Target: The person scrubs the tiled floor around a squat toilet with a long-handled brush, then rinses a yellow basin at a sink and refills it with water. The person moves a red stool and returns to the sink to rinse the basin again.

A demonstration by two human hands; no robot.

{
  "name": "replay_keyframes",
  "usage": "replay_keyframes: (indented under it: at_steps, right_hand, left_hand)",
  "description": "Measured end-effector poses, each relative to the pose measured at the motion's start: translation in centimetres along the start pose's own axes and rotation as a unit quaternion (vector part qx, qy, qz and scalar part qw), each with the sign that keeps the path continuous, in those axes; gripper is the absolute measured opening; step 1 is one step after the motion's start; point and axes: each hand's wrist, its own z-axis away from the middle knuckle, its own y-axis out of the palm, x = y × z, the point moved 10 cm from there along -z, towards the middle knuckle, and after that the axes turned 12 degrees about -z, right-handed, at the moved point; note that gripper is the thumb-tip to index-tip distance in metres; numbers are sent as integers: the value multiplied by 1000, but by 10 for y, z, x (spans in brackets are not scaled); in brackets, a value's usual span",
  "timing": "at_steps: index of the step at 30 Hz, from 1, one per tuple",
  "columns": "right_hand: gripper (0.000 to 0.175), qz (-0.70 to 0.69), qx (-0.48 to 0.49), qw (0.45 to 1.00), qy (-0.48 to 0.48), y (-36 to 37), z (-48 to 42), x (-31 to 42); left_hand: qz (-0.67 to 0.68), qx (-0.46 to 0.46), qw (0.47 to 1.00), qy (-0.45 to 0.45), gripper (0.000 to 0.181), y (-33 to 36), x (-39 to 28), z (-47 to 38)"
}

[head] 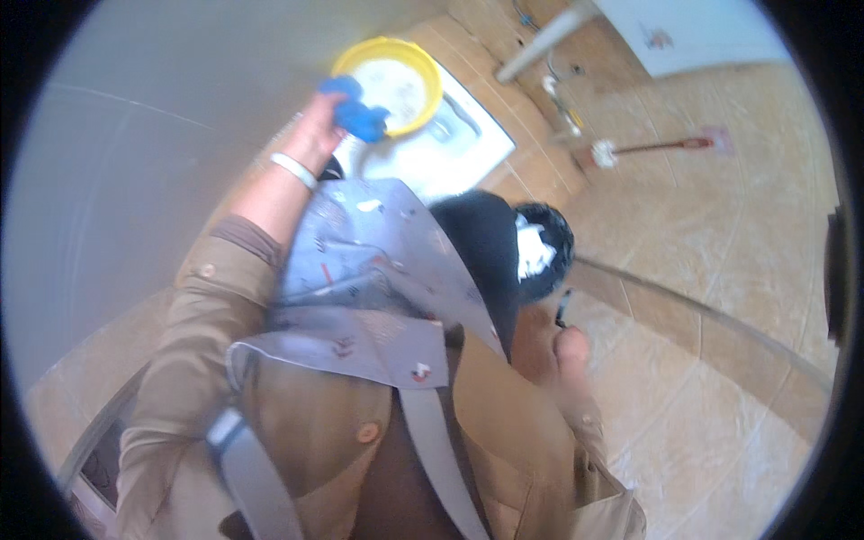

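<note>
My left hand (322, 125) grips a bunched blue cloth (361, 120) at the near left rim of a yellow plastic basin (435, 88). Whitish, sudsy-looking water (391, 84) fills the basin. Under it lies a white ceramic floor pan (466, 158), probably a squat toilet, with a recess partly covered by the basin. My right hand (572, 347) hangs low at my right side, its fingers blurred and curled. A thin dark stick-like object (563, 307) meets its top edge; whether the hand holds it, I cannot tell.
A bin with a black liner (557, 229) holds white paper (534, 251) beside my right leg. A red-handled brush with white bristles (604, 154) hangs against the tiled wall (736, 223). A white pipe (547, 42) runs near the floor. A grey wall (135, 175) rises at left.
</note>
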Motion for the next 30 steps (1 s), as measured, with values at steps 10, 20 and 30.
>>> replay_keyframes:
  at_steps: [10,20,30]
  right_hand:
    - [43,-88,-159,923,-338,-102,-92,322]
    - [43,-2,5,974,-224,-29,-164,240]
    - [32,-89,-150,910,-376,-169,-165,432]
  left_hand:
    - [22,34,998,57,26,-28,-2,9]
    - [132,-60,989,40,47,-50,-17,26]
    - [104,-26,994,-10,38,19,14,-14]
